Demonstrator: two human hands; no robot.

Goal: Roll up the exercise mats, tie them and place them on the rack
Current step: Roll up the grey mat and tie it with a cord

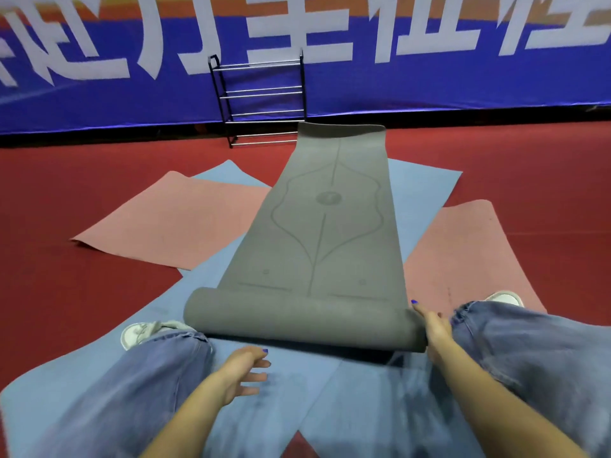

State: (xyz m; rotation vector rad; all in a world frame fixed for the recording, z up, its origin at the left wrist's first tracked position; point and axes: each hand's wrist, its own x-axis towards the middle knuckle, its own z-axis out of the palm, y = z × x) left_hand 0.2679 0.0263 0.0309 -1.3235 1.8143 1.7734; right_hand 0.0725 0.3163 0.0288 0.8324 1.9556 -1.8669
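With only the right hand touching the grey mat roll's 3 o'clock end, fingers extended, and the left hand spread off it, the roll may skew.

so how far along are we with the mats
Early. Done: nothing; the rack holds no mats. In hand: the grey mat has only its near end rolled, most of it lying flat; the right hand touches the roll's end, and the left hand hovers open just short of it. Left: finish rolling, tie and rack it, then the blue mat and pink mat, both flat.
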